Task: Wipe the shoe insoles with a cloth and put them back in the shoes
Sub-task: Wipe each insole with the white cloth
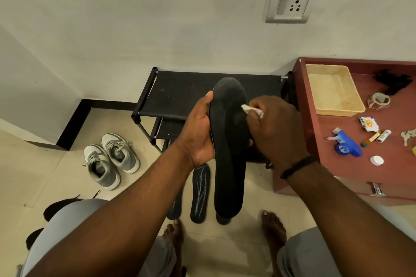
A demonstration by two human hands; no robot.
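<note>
- Over on the left, a pair of grey and white shoes sits on the pale tiled floor, toes pointing toward the person, close to the black skirting at the wall corner.
- The left hand is cupped round the edge of a long black insole, thumb up along its side, holding it upright in front of the body.
- Behind it stands a low black shoe rack, pushed against the white wall.
- Down on the floor, between the bare feet, more dark insoles lie flat side by side; how many, I can't quite tell, the arm covers some.
- The right hand is curled tight, pinching a small white cloth and pressing it on the held insole's upper half. A black band sits on that wrist.
- Up on the wall, a grey switch and socket plate.
- Far right, a reddish-brown worktop carries a cream tray, a blue spray head, a white cap, a roll of tape and some keys.
</note>
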